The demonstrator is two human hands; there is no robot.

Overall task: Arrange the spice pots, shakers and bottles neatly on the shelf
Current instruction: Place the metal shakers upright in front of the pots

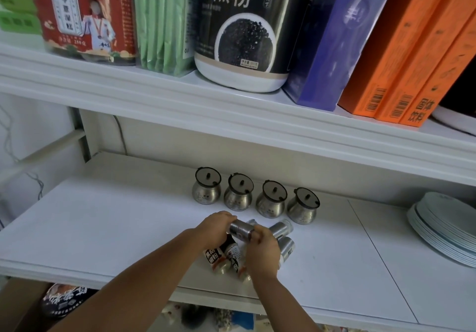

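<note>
Near the lower middle of the frame, both bare forearms reach up from the bottom edge onto the white shelf (pixel 103 228). The left hand (pixel 215 228) and the right hand (pixel 262 250) meet over one small metal shaker (pixel 240 230), which is held lying sideways above the shelf. The left hand curls its fingers around the left end of it, and the right hand pinches the right end with thumb and fingers pressed together.

Under the hands lie two small bottles (pixel 224 255) with dark and white labels, on their sides and touching each other. Just right of the hands lie two more metal shakers (pixel 283 239), smooth cylinders of dull silver, also tipped over.

Behind them, toward the middle of the frame, four spice pots (pixel 255 200) stand upright in a row, close but apart. They are round-bellied, of brushed steel, with dark flat lids and small knobs.

At the right edge rests a stack of pale plates (pixel 443 231). On the upper shelf stand a white tub (pixel 252 30) with a black label and orange boxes (pixel 401 56).
</note>
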